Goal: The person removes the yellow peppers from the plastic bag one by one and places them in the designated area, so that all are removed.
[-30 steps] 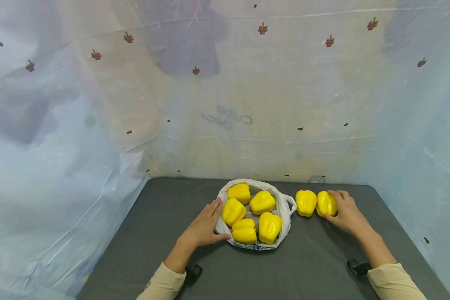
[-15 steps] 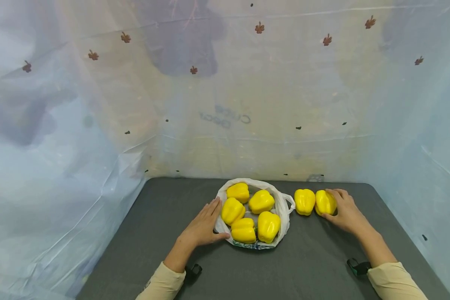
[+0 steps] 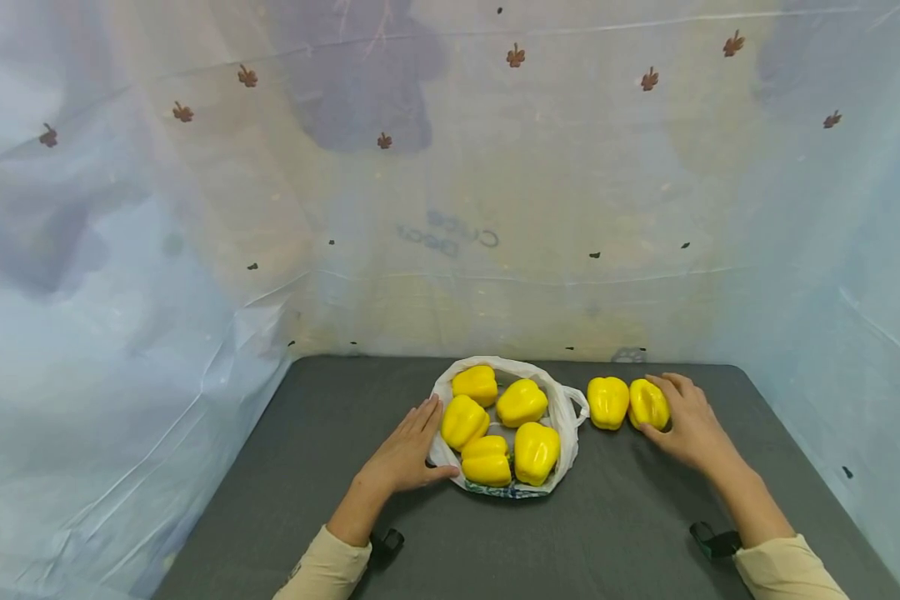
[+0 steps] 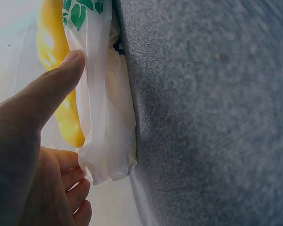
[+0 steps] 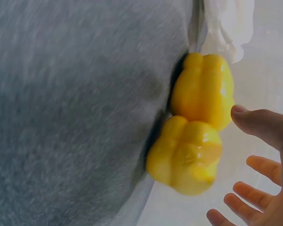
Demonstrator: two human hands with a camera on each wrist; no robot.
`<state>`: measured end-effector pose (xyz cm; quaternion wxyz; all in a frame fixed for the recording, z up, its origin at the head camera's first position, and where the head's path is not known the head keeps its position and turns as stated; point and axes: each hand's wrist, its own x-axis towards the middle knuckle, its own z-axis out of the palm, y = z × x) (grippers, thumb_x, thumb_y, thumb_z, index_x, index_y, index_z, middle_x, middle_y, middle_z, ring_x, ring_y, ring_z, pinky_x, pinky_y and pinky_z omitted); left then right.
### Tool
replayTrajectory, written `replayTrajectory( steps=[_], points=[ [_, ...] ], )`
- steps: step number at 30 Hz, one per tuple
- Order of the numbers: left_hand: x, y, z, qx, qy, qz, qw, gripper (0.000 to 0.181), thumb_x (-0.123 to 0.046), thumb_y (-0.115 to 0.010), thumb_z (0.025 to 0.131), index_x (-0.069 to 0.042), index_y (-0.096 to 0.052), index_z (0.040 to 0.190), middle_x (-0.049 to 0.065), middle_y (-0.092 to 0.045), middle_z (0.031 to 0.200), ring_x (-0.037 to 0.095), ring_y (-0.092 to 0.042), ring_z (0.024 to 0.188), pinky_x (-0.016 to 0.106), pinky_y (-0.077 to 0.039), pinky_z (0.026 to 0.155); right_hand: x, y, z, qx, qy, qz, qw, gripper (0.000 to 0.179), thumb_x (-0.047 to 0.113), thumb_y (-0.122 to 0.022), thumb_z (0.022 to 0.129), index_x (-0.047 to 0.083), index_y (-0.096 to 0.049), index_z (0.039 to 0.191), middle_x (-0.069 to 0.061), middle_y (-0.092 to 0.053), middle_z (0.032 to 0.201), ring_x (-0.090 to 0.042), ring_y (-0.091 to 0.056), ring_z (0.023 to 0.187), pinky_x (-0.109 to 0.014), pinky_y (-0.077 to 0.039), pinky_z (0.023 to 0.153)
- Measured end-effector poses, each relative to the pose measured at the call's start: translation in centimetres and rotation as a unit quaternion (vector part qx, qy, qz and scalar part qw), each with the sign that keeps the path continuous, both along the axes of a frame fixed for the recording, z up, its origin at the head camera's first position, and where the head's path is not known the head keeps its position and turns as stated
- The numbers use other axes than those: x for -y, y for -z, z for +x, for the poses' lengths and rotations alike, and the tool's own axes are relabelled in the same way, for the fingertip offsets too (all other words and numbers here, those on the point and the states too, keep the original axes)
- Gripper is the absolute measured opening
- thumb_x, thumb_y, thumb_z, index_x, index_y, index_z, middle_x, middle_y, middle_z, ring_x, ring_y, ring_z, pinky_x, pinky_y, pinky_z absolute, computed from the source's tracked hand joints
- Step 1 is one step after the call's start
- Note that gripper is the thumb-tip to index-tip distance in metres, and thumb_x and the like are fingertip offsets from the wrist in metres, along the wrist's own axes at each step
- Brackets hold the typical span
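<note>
A white plastic bag [image 3: 570, 450] lies with its mouth spread wide on the dark table, several yellow bell peppers [image 3: 537, 454] inside. My left hand [image 3: 405, 450] rests against the bag's left rim, fingers extended and thumb at the near edge. In the left wrist view the thumb [image 4: 61, 82] lies at the rim beside a pepper, and green leaf print shows on the plastic. Right of the bag, two more bell peppers sit side by side, a left one [image 3: 608, 403] and a right one [image 3: 648, 405]. My right hand [image 3: 690, 421] is spread around the right one; the right wrist view shows its fingers loosely spread.
One bag handle [image 3: 581, 407] loops toward the left loose pepper. The dark grey table [image 3: 570, 550] ends at a pale plastic sheet [image 3: 450, 200] hanging behind and at both sides. A black wrist strap [image 3: 715, 540] sits by the right sleeve, another [image 3: 387, 546] by the left.
My right hand's fingers have loosened around the right pepper, which shows more of its surface and looks slightly turned. My left hand stays at the bag. The head view has shifted slightly.
</note>
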<state>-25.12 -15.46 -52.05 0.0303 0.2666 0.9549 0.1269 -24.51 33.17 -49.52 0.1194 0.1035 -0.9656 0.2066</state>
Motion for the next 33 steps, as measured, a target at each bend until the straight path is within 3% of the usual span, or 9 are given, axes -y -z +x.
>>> replayTrajectory(
  steps=[18,33],
  points=[
    [0.1,0.0,0.1,0.005,-0.005,0.002,1.0000,0.115,-0.062,-0.074,0.096,-0.001,-0.013,0.172,0.016,-0.008,0.180,0.032,-0.012,0.166,0.051,-0.015,0.135,4.3,-0.9,1.9,-0.029,-0.059,-0.025,0.9975,0.081,0.019,-0.090,0.089,-0.001,-0.048,0.155,-0.033,-0.046,0.152,-0.057,-0.042,0.139,-0.079,-0.039,0.108],
    [0.2,0.4,0.0,-0.003,0.007,0.009,0.9999,0.115,-0.062,-0.074,0.096,0.001,-0.013,0.171,0.019,-0.009,0.180,0.034,-0.013,0.166,0.053,-0.016,0.134,7.6,0.8,2.7,-0.055,-0.113,-0.050,0.9908,0.074,0.018,-0.091,0.088,-0.001,-0.055,0.150,-0.025,-0.054,0.147,-0.047,-0.052,0.134,-0.068,-0.050,0.105]
  ],
)
